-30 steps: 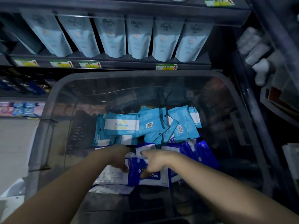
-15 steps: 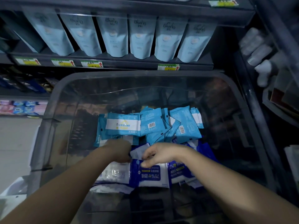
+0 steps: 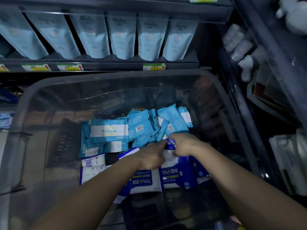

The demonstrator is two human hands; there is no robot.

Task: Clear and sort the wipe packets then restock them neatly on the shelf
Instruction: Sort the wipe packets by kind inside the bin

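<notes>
A clear plastic bin (image 3: 49, 90) holds wipe packets. Several light blue packets (image 3: 109, 130) lie at the back of the pile. Dark blue and white alcohol wipe packets (image 3: 142, 181) lie in front. My right hand (image 3: 184, 143) grips the upper end of a dark blue packet (image 3: 171, 143) at the middle right of the pile. My left hand (image 3: 151, 156) lies on the packets beside it, its index finger stretched out and touching that same packet. What the other left fingers do is hidden.
A dark shelf (image 3: 99, 65) with price tags runs behind the bin and carries a row of pale blue pouches (image 3: 123, 37). At the right stand white bottles (image 3: 239, 45) and a tray (image 3: 269, 100) on another rack. Lower shelves show at the far left.
Both hands have shifted to the right across the pile. The right hand now grips a dark blue packet farther back, and the left hand followed beside it. The white packets at the left are uncovered.
</notes>
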